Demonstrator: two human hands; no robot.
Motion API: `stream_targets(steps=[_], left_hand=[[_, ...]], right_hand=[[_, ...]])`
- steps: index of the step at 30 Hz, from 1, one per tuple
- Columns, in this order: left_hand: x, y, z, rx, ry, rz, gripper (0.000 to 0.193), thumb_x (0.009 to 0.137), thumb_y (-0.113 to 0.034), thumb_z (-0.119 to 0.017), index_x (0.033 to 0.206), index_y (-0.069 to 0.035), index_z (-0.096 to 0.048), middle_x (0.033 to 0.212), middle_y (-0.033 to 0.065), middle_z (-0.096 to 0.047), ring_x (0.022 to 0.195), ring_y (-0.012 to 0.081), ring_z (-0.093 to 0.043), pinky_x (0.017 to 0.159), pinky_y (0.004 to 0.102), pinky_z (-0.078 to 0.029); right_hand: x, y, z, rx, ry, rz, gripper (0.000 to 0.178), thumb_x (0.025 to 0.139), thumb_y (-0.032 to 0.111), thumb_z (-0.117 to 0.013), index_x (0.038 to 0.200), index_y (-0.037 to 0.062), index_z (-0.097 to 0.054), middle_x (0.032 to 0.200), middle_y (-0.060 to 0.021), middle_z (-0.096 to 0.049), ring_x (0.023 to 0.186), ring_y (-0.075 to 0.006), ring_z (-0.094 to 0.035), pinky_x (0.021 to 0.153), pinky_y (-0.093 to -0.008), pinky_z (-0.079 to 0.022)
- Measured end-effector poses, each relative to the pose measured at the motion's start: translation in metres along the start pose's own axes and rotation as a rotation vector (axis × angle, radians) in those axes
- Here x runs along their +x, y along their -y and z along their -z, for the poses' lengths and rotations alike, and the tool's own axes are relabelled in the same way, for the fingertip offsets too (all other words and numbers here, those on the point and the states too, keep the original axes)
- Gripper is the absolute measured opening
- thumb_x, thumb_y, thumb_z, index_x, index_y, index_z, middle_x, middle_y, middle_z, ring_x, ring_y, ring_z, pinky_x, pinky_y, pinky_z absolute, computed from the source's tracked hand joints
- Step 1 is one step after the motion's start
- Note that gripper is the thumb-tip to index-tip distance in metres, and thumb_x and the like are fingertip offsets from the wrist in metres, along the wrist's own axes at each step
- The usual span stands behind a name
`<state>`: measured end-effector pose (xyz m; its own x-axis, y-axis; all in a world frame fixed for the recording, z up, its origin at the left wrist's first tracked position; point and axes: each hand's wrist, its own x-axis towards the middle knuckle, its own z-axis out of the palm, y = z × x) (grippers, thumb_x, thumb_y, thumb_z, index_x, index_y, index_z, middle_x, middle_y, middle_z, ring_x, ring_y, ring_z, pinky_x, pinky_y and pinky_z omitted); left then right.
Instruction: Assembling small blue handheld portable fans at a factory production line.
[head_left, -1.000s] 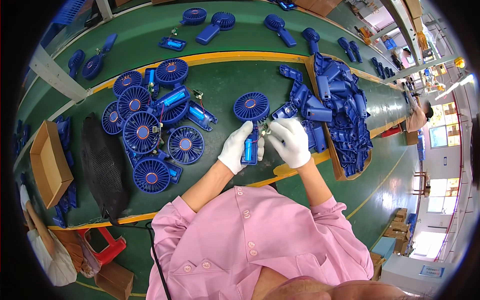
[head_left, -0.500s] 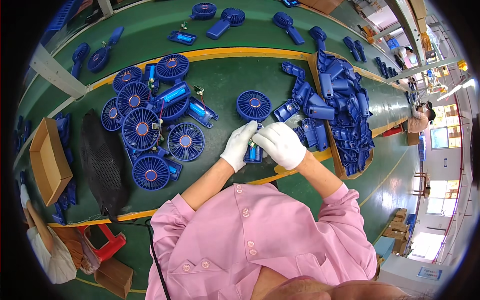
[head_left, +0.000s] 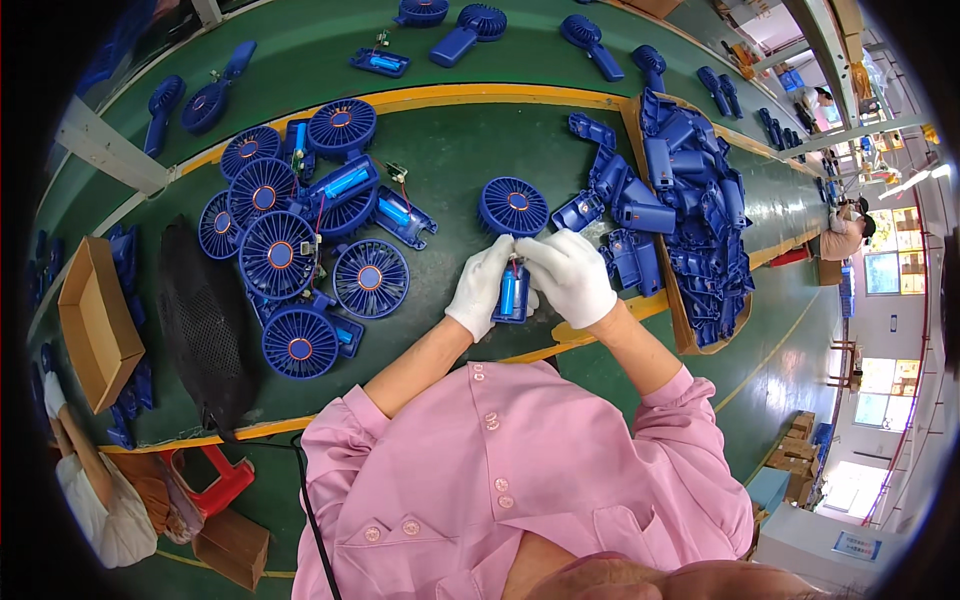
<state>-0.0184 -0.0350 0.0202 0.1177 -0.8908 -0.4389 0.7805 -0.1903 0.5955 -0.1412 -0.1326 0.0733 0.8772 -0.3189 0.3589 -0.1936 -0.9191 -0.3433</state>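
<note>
A blue handheld fan (head_left: 513, 207) lies face up at the middle of the bench, its opened handle with a light-blue battery pointing toward me. My left hand (head_left: 481, 289), in a white glove, grips the left side of that handle. The gloved right hand (head_left: 570, 280) is closed at the top of the handle, fingertips pinched near the neck above the battery. What the right fingertips pinch is hidden, though a small bit of circuit board shows beside them. Left of my hands is a pile of fans (head_left: 277, 254), several with open handles, batteries and loose boards.
A cardboard tray (head_left: 632, 150) of blue handle covers stands at the right, more covers (head_left: 627, 205) beside it. At the left lie a black mesh bag (head_left: 203, 325) and a cardboard box (head_left: 100, 325). Beyond the yellow edge, a green conveyor (head_left: 300, 75) carries fans. Another person's gloved hand (head_left: 53, 395) shows far left.
The right hand has shifted slightly up, uncovering more of the battery. The circuit board that showed over the battery is now mostly hidden by the fingers. Fans on the conveyor have moved right.
</note>
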Motion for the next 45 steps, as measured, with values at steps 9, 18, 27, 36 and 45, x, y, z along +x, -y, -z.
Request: stream_targets(steps=[9, 18, 27, 36, 45], left_hand=[[0.001, 0.007, 0.001, 0.029, 0.013, -0.022, 0.051, 0.098, -0.048, -0.044, 0.098, 0.001, -0.060, 0.076, 0.0138, -0.065, 0.054, 0.0214, -0.064, 0.048, 0.0313, -0.054], [0.010, 0.023, 0.008, 0.252, -0.055, -0.183, 0.051, 0.097, -0.049, -0.046, 0.097, 0.000, -0.060, 0.077, 0.0050, -0.059, 0.062, 0.0105, -0.056, 0.058, 0.0273, -0.047], [0.005, 0.018, 0.000, 0.159, 0.269, -0.122, 0.028, 0.082, -0.005, -0.067, 0.108, -0.005, -0.054, 0.085, 0.0027, -0.061, 0.067, 0.0099, -0.059, 0.060, 0.0255, -0.050], [0.007, 0.030, -0.006, 0.585, -0.027, -0.292, 0.036, 0.072, -0.003, -0.068, 0.104, 0.000, -0.050, 0.080, 0.0089, -0.064, 0.064, 0.0137, -0.063, 0.059, 0.0305, -0.053], [0.019, 0.030, 0.000, 0.339, 0.170, -0.184, 0.036, 0.070, 0.006, -0.065, 0.101, -0.001, -0.048, 0.077, 0.0068, -0.062, 0.060, 0.0153, -0.064, 0.054, 0.0291, -0.052]], right_hand=[[-0.004, -0.007, 0.001, -0.018, -0.002, -0.017, 0.023, 0.077, 0.005, -0.068, 0.100, 0.0034, -0.067, 0.077, -0.0098, -0.059, 0.073, -0.0279, -0.058, 0.065, -0.0376, -0.048], [-0.016, 0.010, -0.012, -0.330, -0.002, 0.112, 0.030, 0.075, 0.012, -0.059, 0.104, 0.0044, -0.061, 0.081, -0.0059, -0.054, 0.076, -0.0237, -0.054, 0.069, -0.0358, -0.044], [-0.015, -0.012, 0.008, -0.241, 0.134, 0.152, 0.038, 0.071, 0.015, -0.063, 0.109, 0.0105, -0.062, 0.086, -0.0036, -0.055, 0.082, -0.0232, -0.054, 0.072, -0.0342, -0.045], [-0.025, -0.011, -0.002, -0.218, 0.133, 0.254, 0.052, 0.068, 0.018, -0.067, 0.117, 0.0047, -0.057, 0.085, -0.0038, -0.050, 0.085, -0.0217, -0.053, 0.074, -0.0336, -0.044], [-0.011, -0.032, 0.014, -0.171, 0.228, 0.462, 0.044, 0.077, 0.016, -0.061, 0.120, 0.0207, -0.059, 0.090, -0.0009, -0.054, 0.080, -0.0180, -0.056, 0.070, -0.0320, -0.046]])
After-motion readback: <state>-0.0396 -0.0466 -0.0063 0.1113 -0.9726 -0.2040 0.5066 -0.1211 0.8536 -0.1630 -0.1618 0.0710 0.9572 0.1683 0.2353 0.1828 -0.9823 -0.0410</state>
